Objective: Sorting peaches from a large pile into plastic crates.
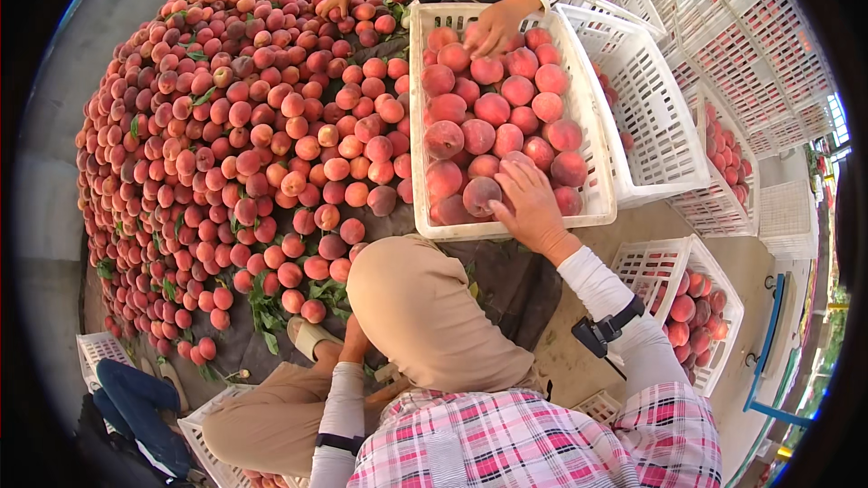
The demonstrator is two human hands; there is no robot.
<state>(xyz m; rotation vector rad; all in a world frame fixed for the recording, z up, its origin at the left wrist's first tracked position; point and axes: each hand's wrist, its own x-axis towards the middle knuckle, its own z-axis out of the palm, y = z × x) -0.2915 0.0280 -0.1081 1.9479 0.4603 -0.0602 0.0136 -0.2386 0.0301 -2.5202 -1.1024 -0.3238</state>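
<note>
A white plastic crate [513, 230] holds a layer of red peaches [491, 108] in front of me. My right hand [532, 207] rests over its near right part, fingers extended on peaches and thumb against a darker peach [481, 196]. No firm grip shows. My left hand [356, 341] is low beside my bent knee; its fingers are hidden behind the knee. To the left spreads a large heap of peaches [237, 115] with green leaves. A co-worker's hand [494, 28] touches peaches at the crate's far end, and their other hand [336, 3] reaches into the heap.
White slatted crates [651, 102] stand close on the right, some with peaches. Another peach-filled crate [725, 346] sits beside my right arm. Stacked crates [753, 47] rise at the upper right. Another person's leg in jeans [139, 400] and a crate [102, 352] are at lower left.
</note>
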